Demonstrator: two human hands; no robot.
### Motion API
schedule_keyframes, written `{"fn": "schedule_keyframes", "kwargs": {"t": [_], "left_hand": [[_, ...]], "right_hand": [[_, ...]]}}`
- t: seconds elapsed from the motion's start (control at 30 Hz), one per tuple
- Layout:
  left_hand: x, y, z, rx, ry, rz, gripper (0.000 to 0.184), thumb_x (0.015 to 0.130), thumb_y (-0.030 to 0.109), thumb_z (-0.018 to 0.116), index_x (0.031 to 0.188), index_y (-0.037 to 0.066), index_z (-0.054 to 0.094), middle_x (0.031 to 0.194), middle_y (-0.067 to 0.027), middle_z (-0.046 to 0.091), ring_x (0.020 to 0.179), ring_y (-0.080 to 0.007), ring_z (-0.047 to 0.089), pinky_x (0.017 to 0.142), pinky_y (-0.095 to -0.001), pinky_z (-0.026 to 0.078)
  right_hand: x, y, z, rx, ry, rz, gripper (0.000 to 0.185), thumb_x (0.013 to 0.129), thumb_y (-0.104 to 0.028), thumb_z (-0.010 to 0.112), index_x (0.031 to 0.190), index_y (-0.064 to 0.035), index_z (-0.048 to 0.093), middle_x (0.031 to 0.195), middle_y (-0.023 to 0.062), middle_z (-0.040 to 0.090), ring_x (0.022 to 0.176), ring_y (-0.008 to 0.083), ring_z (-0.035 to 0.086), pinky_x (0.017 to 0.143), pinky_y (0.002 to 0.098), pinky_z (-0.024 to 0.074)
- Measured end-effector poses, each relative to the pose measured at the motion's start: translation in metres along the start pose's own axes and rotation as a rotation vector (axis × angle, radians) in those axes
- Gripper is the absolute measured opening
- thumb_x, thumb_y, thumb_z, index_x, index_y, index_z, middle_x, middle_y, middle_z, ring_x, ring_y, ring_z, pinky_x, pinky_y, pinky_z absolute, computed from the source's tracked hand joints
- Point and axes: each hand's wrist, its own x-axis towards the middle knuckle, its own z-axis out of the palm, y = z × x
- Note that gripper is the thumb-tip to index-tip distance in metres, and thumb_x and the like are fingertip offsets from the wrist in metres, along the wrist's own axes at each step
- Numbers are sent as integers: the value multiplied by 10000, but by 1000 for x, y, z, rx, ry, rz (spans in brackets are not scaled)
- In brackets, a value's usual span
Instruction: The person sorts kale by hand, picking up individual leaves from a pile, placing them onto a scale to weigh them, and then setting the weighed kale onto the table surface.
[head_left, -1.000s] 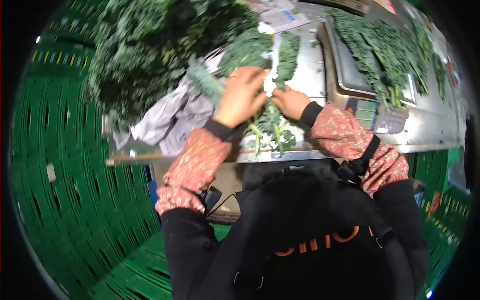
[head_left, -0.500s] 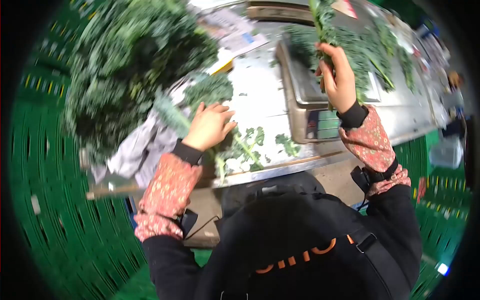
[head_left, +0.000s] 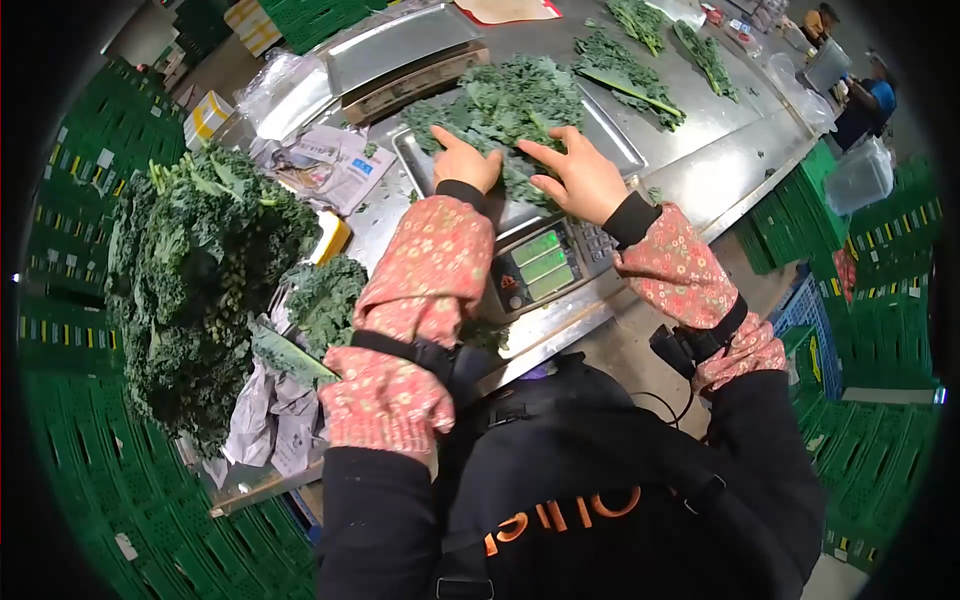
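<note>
A pile of curly kale leaves lies on the metal pan of a digital weighing scale. My left hand rests at the near left of this pile, index finger stretched out and thumb apart. At the pile's near right edge is my right hand, fingers spread, with no stem gripped in it. Both hands appear to touch the leaves; some fingertips are hidden among them. Below the pan, the scale's lit green display faces me.
A large heap of kale stands at the left, beside crumpled newspaper. One loose kale bunch lies near my left sleeve. Behind is a second scale. More kale leaves lie on the steel table. Green crates surround it.
My right hand has let go of the kale stem it held up over the scale. My left hand has moved from the leaf on the table to the scale pan. The view has shifted.
</note>
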Motion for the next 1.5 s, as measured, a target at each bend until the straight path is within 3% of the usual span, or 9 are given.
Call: {"fn": "schedule_keyframes", "kwargs": {"t": [0.13, 0.37, 0.53, 0.6, 0.83, 1.0, 1.17, 1.27, 1.5], "left_hand": [[6, 15, 0, -113, -57, -223, 1033, 713, 236, 687, 1385, -51, -43, 1064, -258, 571, 971, -347, 585, 855, -394, 463], [-15, -64, -35, -767, -112, -71, 470, 772, -11, 442, 1239, -19, 492, 635, -58, 579, 482, -134, 573, 454, -260, 478], [-29, -8, -42, -288, -90, -100, 784, 767, 343, 565, 1374, -27, 236, 759, -169, 622, 615, -258, 640, 587, -338, 523], [-13, 9, 1, 190, 264, -63, 937, 744, 359, 624, 1403, -17, 75, 879, -199, 631, 809, -299, 644, 735, -393, 509], [8, 23, -10, -94, -26, -75, 1053, 750, 274, 602, 1321, -96, -202, 984, -305, 591, 883, -418, 597, 822, -400, 470], [-21, -75, -71, -413, 174, 402, 968, 771, 279, 628, 1384, -88, -25, 1442, -313, -22, 1371, -344, -10, 1113, -318, 34], [-125, -172, -142, -412, -75, 259, 903, 799, 33, 599, 1424, 27, -53, 1474, -223, 94, 1338, -230, 197, 1070, -296, 190], [-165, -228, -124, 24, -137, -10, 951, 762, 73, 655, 1446, 156, -1, 1320, -303, 377, 1149, -399, 471, 915, -392, 410], [-194, -217, -118, 175, 193, -22, 914, 751, 199, 697, 1446, 137, 106, 1048, -204, 473, 805, -309, 537, 724, -386, 453]], "right_hand": [[-26, 19, -23, 130, 139, -31, 391, 819, -228, 605, 1198, -158, 544, 1106, 139, 502, 1002, 323, 512, 808, 400, 456], [-91, 81, -53, 586, 155, 262, 581, 854, -74, 555, 1383, -110, 316, 1076, 101, 519, 820, 126, 549, 685, 255, 470], [-103, 108, -34, 762, 33, 417, 539, 884, -84, 525, 1380, -82, 314, 1062, 79, 542, 749, 92, 550, 664, 230, 464], [-88, 91, -35, 786, 57, 324, 512, 887, -88, 522, 1364, -68, 339, 1063, 72, 544, 752, 86, 546, 671, 229, 461], [-89, 32, -45, 639, 21, 106, 381, 853, -81, 546, 1230, -60, 493, 1013, 92, 534, 797, 162, 529, 705, 264, 444], [-150, 69, -48, 650, -50, 367, 337, 866, -79, 531, 1202, -57, 523, 1020, 92, 528, 845, 158, 538, 729, 260, 454], [-208, 100, -50, 704, -128, 587, 338, 913, -113, 487, 1246, -56, 483, 1091, 33, 546, 808, 85, 537, 716, 230, 447], [-199, 101, -49, 676, -134, 641, 337, 907, -123, 504, 1237, -59, 491, 1084, 40, 547, 838, 105, 543, 722, 243, 454], [-93, 54, -59, 150, 194, 218, 430, 851, -240, 586, 1229, -55, 496, 1134, 176, 506, 1005, 280, 516, 870, 351, 426]]}}
